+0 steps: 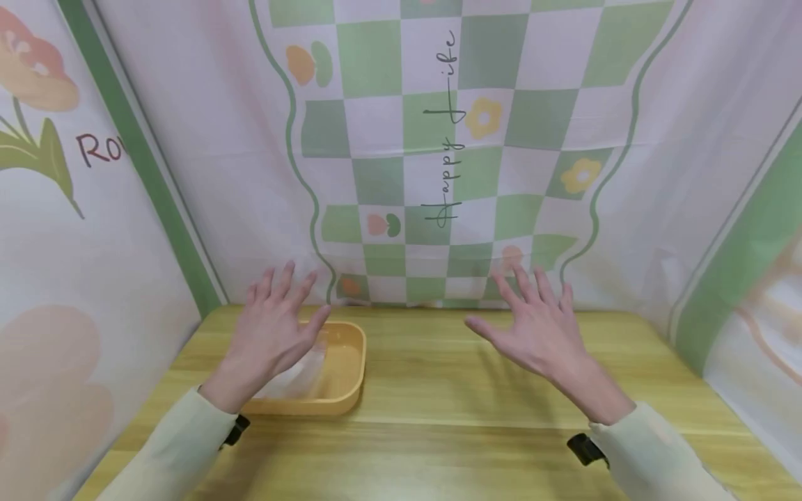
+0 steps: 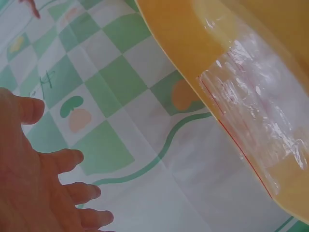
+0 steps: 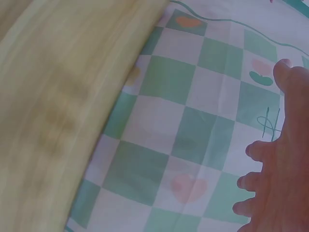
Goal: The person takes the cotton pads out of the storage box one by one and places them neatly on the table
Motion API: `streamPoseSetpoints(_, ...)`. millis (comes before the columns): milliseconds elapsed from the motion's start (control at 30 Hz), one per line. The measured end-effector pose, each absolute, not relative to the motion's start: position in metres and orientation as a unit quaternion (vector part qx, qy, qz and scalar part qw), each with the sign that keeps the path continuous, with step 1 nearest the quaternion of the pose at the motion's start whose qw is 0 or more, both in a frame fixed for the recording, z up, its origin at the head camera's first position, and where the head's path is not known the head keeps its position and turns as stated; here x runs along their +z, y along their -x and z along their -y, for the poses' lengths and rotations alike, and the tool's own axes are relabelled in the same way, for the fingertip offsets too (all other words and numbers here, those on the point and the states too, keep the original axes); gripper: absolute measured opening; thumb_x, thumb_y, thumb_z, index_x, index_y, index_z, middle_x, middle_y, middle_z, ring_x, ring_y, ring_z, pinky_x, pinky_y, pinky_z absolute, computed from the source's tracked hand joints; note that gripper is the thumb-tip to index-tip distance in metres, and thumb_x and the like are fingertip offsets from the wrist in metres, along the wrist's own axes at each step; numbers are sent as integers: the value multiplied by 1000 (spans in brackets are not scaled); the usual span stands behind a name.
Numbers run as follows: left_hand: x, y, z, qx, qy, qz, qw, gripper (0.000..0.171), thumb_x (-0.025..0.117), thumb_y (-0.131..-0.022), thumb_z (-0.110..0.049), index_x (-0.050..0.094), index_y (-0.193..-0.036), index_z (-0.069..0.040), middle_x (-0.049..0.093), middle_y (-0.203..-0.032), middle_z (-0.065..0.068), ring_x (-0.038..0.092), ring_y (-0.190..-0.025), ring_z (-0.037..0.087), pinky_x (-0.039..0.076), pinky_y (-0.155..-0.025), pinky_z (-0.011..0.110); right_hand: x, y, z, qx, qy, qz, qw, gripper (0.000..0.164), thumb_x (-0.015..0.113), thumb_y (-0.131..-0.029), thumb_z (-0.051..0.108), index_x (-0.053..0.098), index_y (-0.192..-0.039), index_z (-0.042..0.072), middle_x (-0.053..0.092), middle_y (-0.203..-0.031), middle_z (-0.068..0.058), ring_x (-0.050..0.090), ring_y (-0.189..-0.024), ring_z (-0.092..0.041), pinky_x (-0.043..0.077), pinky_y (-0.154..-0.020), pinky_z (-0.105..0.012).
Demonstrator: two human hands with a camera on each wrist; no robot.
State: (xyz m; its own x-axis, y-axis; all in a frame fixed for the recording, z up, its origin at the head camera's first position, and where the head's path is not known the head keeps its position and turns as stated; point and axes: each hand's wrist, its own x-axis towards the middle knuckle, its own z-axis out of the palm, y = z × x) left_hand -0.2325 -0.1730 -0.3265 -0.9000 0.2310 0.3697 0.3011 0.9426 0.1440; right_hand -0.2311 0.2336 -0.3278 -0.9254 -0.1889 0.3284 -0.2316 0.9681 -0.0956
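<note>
My left hand (image 1: 271,341) hovers above a yellow-orange tray (image 1: 351,369), fingers spread and holding nothing. Inside that tray lie clear plastic zip bags (image 2: 256,111) with a red seal line; the left wrist view shows them best, and what they contain cannot be told. In the head view the left hand and forearm hide part of the tray. Over the right part of the wooden table, my right hand (image 1: 539,330) is held up with its fingers spread, touching nothing. It casts a shadow on the tabletop.
A wooden table (image 1: 426,396) spans the front. Behind it hangs a cloth (image 1: 432,174) with green and white checks, flowers and lettering. Printed cloth panels (image 1: 125,243) stand at the left and right sides. Dark wrist devices (image 1: 585,449) show at both cuffs.
</note>
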Motion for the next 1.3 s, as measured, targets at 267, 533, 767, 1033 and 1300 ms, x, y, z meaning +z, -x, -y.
streamPoseSetpoints(267,-333,223,186,-107,135,969,177,73,37,-108,-61,35,-166,-16,15,-173,22,12,-154,55,13,-123,71,-339,215,-239,73,-109,979,159,102,43,-94,84,26,-169,16,11,-174,-20,0,-158,-49,-8,-116,-79)
streamPoseSetpoints(533,-343,213,201,-128,143,961,200,69,44,-108,-55,44,-161,-11,26,-168,27,20,-151,58,18,-120,74,-351,199,-244,72,-113,979,157,102,46,-95,82,27,-168,14,13,-172,-24,3,-156,-51,-9,-117,-78)
streamPoseSetpoints(767,-350,207,210,-122,142,962,201,70,41,-109,-57,45,-160,-10,25,-169,27,20,-151,58,17,-120,74,-361,184,-248,76,-118,974,178,99,51,-94,80,30,-168,16,19,-172,-23,11,-155,-53,1,-116,-82)
streamPoseSetpoints(1033,-357,197,223,-146,145,956,209,63,50,-108,-41,43,-160,-7,25,-168,29,21,-151,57,20,-121,72,-372,168,-246,75,-130,969,196,99,56,-93,78,34,-166,15,30,-168,-25,20,-154,-53,2,-120,-77)
streamPoseSetpoints(1300,-364,190,237,-182,117,961,170,65,50,-109,-39,38,-163,-6,28,-167,28,32,-146,58,31,-113,75,-380,148,-245,91,-150,962,209,94,61,-94,71,41,-162,10,35,-165,-25,26,-152,-51,3,-126,-66)
